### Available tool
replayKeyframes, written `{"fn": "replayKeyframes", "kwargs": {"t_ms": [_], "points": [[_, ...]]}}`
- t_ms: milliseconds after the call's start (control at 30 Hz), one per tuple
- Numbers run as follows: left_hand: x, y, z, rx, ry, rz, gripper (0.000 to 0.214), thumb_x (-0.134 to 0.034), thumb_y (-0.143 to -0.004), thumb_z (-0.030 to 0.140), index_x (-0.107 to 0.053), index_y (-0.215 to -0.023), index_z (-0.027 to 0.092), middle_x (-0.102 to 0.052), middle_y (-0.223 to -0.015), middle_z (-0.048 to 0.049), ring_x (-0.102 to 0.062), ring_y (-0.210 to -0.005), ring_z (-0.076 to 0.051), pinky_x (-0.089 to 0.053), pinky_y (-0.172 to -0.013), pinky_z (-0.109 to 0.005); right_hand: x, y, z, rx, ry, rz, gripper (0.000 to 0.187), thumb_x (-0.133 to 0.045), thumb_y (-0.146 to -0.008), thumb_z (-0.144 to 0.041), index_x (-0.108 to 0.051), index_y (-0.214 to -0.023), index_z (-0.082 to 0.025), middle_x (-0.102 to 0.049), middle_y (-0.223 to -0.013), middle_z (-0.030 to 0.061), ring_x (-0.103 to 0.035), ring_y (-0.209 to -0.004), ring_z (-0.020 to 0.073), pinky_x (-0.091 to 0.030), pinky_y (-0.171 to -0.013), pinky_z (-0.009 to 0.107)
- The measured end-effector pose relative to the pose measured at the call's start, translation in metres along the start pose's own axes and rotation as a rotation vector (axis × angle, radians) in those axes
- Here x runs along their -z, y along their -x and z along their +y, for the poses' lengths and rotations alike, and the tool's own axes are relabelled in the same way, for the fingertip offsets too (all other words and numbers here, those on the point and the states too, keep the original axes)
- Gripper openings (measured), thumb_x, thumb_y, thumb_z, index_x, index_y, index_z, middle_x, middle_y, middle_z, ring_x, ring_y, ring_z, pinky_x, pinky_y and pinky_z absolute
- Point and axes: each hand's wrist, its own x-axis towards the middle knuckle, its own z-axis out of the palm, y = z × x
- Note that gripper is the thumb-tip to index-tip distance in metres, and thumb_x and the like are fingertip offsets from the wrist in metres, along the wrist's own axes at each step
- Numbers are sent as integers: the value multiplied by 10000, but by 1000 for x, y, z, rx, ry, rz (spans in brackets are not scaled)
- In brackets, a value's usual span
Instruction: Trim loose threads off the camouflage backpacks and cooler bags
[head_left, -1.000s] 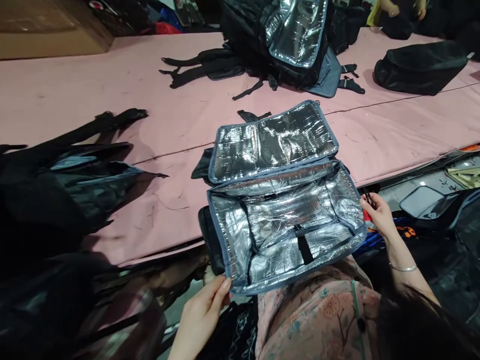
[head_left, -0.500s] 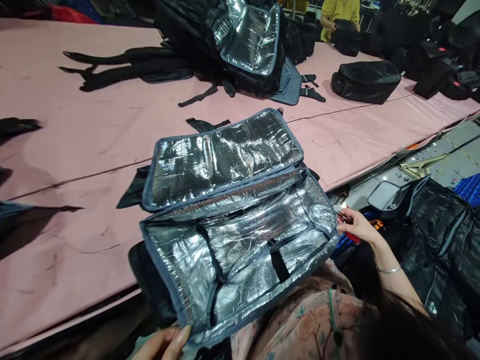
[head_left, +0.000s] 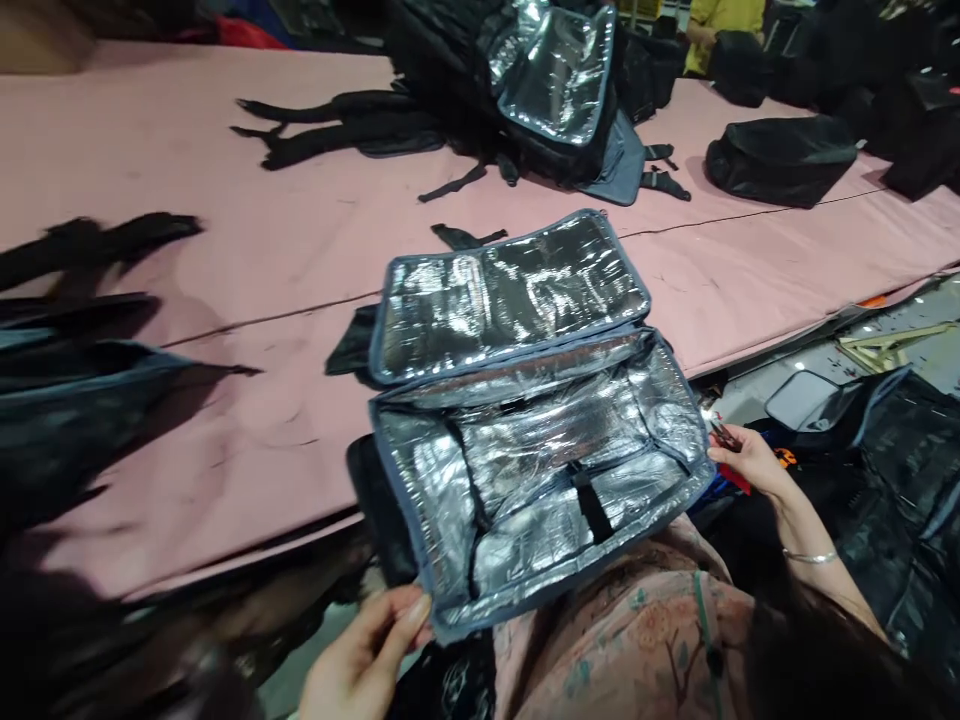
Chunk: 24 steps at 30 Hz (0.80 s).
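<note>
Holds the foil-lined bag (head_left: 540, 460) at the near edge of the pink desk (head_left: 300, 235), pinching its near left corner with the left grip (head_left: 371, 640) and its right end with the right grip (head_left: 752, 462). Faces a dark bag (head_left: 82, 420) at left, a black case (head_left: 784, 160) far right, a yellow-clad person (head_left: 727, 18) beyond.

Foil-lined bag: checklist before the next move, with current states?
1. Left grip on the near-left corner of the foil-lined bag: ok.
2. Right grip on the bag's right-end rim: ok.
3. Right grip free of other items: not ok, a small dark tool is in it.
4. Lid folded back, foil side up: ok.
5. Bag wholly over the pink table: not ok, near side overhangs the edge.
6. Underside undamaged: cannot tell, hidden.
</note>
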Motion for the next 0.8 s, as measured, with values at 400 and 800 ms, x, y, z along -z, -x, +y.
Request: {"fn": "replayKeyframes", "kwargs": {"t_ms": [400, 800], "points": [[21, -10, 20, 11, 116, -58, 482, -565, -625, 632, -622, -783, 180, -624, -657, -19, -563, -592, -162, -476, -594, -278, 8, -4, 2, 22, 61, -167, 247, -682, -688, -392, -561, -676, -177, -518, -639, -9, -485, -594, 132, -419, -570, 254], [45, -146, 124, -128, -30, 352, 472, -509, -668, 613, -596, -584, 156, -611, -584, -89, -588, -664, -260, -427, -601, -332, -22, -39, -45, 321, 266, 92, 172, -590, -755, -369, -588, -783, -200, -607, -751, 29, -560, -713, 190, -457, -657, 301]]}}
